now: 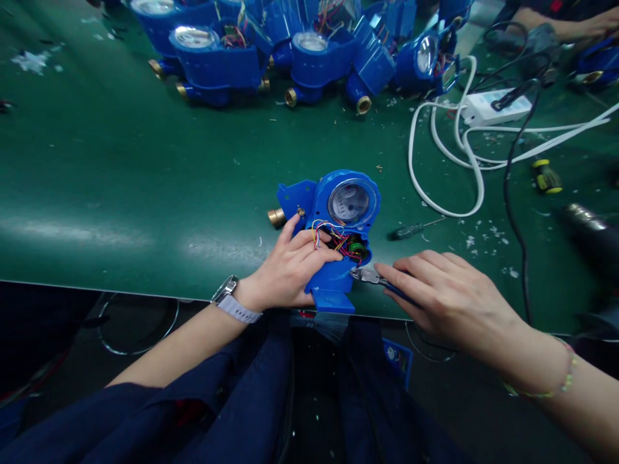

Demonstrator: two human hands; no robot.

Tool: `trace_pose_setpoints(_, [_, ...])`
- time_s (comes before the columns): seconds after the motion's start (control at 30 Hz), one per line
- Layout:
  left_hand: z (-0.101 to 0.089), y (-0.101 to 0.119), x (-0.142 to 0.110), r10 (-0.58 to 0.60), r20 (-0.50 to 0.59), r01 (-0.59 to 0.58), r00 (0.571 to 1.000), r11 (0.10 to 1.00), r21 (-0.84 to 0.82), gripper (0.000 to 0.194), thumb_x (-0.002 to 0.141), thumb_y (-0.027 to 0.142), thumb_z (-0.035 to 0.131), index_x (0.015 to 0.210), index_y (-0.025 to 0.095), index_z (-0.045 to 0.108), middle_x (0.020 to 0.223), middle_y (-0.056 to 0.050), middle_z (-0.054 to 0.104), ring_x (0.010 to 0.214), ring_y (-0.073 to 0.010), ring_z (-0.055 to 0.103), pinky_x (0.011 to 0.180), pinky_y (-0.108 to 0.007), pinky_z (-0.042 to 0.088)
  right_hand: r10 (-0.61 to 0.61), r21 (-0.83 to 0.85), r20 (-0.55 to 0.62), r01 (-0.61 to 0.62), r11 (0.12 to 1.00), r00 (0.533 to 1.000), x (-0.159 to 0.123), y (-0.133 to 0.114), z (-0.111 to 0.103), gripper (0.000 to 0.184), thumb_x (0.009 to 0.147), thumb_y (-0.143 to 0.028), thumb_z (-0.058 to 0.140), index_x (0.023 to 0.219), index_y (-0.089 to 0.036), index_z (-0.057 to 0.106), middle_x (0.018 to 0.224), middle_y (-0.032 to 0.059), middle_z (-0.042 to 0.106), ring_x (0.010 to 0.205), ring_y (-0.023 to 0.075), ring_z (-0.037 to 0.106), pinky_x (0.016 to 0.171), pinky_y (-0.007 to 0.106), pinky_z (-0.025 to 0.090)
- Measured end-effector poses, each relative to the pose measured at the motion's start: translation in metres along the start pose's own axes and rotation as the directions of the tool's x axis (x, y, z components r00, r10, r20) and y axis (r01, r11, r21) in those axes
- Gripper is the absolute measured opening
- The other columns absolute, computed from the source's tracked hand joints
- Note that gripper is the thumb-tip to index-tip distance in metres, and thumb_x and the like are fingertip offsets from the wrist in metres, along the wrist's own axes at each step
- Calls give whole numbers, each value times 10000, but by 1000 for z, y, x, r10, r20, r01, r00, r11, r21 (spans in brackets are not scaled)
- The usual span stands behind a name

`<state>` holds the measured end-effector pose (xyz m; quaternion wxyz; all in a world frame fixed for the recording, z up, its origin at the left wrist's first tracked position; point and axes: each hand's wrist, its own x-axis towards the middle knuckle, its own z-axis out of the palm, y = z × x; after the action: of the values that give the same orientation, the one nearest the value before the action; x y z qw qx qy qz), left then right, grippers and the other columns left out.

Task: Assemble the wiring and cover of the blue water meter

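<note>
A blue water meter (322, 193) with a round glass dial lies near the front edge of the green table. Its lower compartment is uncovered, showing thin coloured wires (333, 237) and a round green part (356, 249). My left hand (294, 264) grips the meter's left side, fingertips reaching to the wires. A brass pipe end (276, 218) sticks out past that hand. In my right hand (435, 293) is a pair of cutting pliers (370, 277), fingers wrapped round the handles. The pliers' jaws touch or nearly touch the housing's lower right edge, just below the wires.
Several blue water meters (217, 67) stand along the back. To the right are a screwdriver (409, 231), a white power strip (493, 106) with looped cables, a yellow-black screwdriver handle (546, 176) and a blurred power tool (590, 225). Another person's arm (565, 27) shows at top right.
</note>
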<state>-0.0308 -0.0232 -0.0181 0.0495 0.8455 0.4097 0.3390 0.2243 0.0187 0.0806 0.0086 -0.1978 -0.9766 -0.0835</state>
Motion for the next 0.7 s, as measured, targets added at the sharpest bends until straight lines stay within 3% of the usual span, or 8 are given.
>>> trace_pose_setpoints(0.47, [1, -1, -1, 6, -6, -6, 1000, 1000, -5, 438, 836, 448, 634, 1175, 187, 544, 1019, -79, 688, 1140, -259, 556, 1198, -588, 156, 26, 247, -6, -24, 969, 1000, -15, -7, -10, 215, 993, -189, 459, 1140, -139, 607, 918, 75, 618, 760, 200, 535, 680, 305, 400])
trace_pose_setpoints(0.6, [0, -1, 0, 7, -9, -7, 1000, 1000, -11, 427, 850, 457, 613, 1166, 177, 549, 1008, -86, 685, 1134, -260, 560, 1190, -587, 176, 55, 214, 1, -54, 975, 998, -26, -4, -16, 228, 1013, -223, 434, 1147, -151, 604, 921, 72, 612, 755, 200, 536, 665, 310, 403])
trace_pose_setpoints(0.7, [0, 0, 0, 7, -15, -8, 1000, 1000, -13, 445, 849, 467, 621, 1167, 164, 551, 1016, -96, 684, 1127, -264, 565, 1187, -592, 180, 100, 178, 94, -116, 977, 991, -38, 1, -18, 280, 1034, -278, 376, 1152, -165, 603, 925, 80, 607, 771, 222, 546, 657, 334, 419])
